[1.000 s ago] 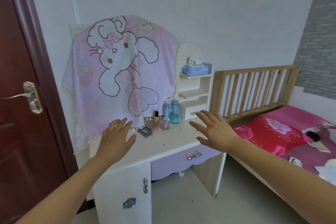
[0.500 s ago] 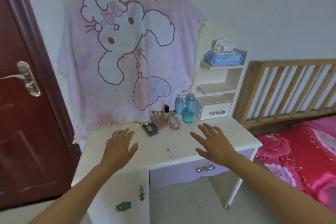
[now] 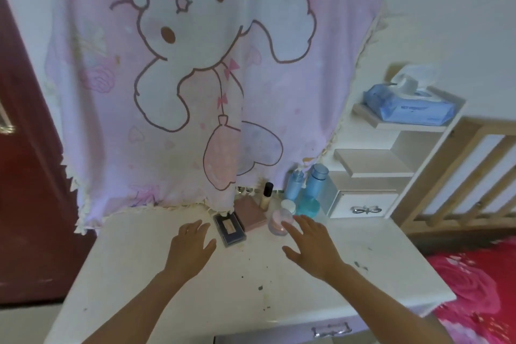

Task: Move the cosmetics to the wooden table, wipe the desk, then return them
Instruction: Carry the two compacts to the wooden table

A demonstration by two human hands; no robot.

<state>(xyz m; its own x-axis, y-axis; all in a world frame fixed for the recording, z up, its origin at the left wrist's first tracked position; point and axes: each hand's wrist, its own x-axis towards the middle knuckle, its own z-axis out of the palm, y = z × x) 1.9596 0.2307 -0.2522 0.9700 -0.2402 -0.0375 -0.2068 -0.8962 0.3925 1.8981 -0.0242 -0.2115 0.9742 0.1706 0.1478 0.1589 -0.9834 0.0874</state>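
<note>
— Where are the cosmetics?

— They are clustered at the back of the white tabletop (image 3: pixel 134 274), at the centre of the frame, under the hem of the pink cartoon blanket (image 3: pixel 195 78). There is a dark compact (image 3: pixel 229 227), a pink flat case (image 3: pixel 251 213) just behind it, a pink jar (image 3: pixel 279 223) and a slim foundation bottle (image 3: pixel 266 195). Blue bottles (image 3: pixel 315 181) stand upright beside the small drawer unit (image 3: pixel 363 208).

— And the hands?

— Both are spread, fingers straight, holding nothing. The left hand (image 3: pixel 192 246) is over the tabletop just left of the compact. The right hand (image 3: pixel 310 243) is just right of the pink jar. Its fingertips (image 3: pixel 300 221) overlap the jar's edge, but I cannot tell whether they touch it.

— Anything else?

— Dark specks (image 3: pixel 260 287) dot the tabletop at lower centre. A blue wipes pack (image 3: pixel 407 106) sits on the shelf (image 3: pixel 371 119) at upper right.
</note>
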